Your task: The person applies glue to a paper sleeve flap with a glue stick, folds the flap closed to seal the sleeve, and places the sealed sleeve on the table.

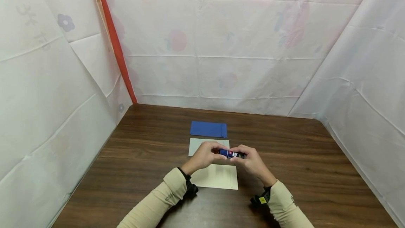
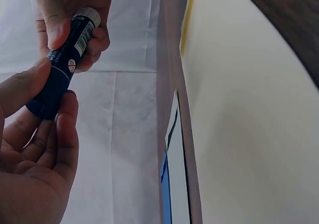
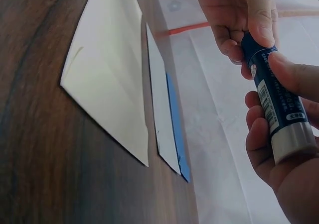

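Note:
A dark blue glue stick (image 1: 232, 153) with a white base is held level between both hands, above the table. My left hand (image 1: 204, 157) pinches its capped end between thumb and fingers. Around the labelled body and white base curl the fingers of my right hand (image 1: 253, 162). In the left wrist view, a thin seam shows on the glue stick (image 2: 70, 55) where cap meets body; the cap looks seated. Below the hands lie a cream envelope (image 1: 215, 178) and, partly covered by the left hand, a pale grey-green envelope (image 1: 195, 146).
Farther back is a blue envelope (image 1: 207, 128), in line with the other two on the dark wooden table (image 1: 152, 143). White patterned sheets (image 1: 202, 38) enclose the back and sides. A red strip (image 1: 115, 41) runs down the back left corner.

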The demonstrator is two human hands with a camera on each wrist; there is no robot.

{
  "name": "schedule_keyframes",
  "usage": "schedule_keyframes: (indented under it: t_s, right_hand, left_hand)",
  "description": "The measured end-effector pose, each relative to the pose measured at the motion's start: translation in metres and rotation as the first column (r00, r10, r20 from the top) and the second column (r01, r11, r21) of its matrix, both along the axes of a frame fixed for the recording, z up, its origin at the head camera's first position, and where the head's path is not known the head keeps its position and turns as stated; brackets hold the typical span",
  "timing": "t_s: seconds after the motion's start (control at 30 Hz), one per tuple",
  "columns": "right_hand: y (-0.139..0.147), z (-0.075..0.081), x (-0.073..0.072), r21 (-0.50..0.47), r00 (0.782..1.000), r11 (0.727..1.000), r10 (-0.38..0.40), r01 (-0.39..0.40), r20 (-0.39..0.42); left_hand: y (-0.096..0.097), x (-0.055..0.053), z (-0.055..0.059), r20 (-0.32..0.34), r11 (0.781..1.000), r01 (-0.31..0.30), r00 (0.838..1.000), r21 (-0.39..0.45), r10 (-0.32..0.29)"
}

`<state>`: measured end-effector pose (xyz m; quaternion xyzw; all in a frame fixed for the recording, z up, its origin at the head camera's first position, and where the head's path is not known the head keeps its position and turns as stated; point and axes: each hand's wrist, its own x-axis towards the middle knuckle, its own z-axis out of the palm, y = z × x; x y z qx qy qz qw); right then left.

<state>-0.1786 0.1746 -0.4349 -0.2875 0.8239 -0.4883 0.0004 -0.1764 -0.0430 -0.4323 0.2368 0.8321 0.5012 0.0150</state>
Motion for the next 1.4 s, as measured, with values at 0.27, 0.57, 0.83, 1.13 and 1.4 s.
schedule_keyframes:
  t_s: [0.27, 0.57, 0.83, 1.13, 1.4]
  right_hand:
    - [-0.006, 0.0, -0.001, -0.013, 0.999, 1.0, 0.013, -0.012, 0.035]
    - [-0.006, -0.001, 0.0, 0.002, 0.999, 0.999, 0.039, -0.039, 0.028]
    - [-0.002, -0.003, -0.003, 0.069, 0.998, 0.996, 0.049, -0.051, 0.031]
    - [0.0, 0.0, -0.005, 0.141, 0.998, 0.988, 0.059, -0.063, 0.031]
    - [0.002, 0.002, -0.006, 0.185, 0.998, 0.981, 0.066, -0.064, -0.008]
  left_hand:
    - [-0.007, -0.001, 0.003, 0.019, 1.0, 0.008, 1.0, -0.026, -0.007]
    - [-0.008, -0.002, 0.0, 0.037, 0.999, 0.013, 0.999, -0.037, -0.011]
    - [-0.005, -0.002, -0.007, 0.055, 1.0, 0.012, 0.998, -0.012, -0.011]
    - [-0.003, -0.001, -0.008, 0.054, 1.0, 0.029, 0.998, -0.004, -0.029]
    - [-0.001, 0.0, -0.009, 0.068, 0.999, 0.033, 0.997, 0.006, -0.033]
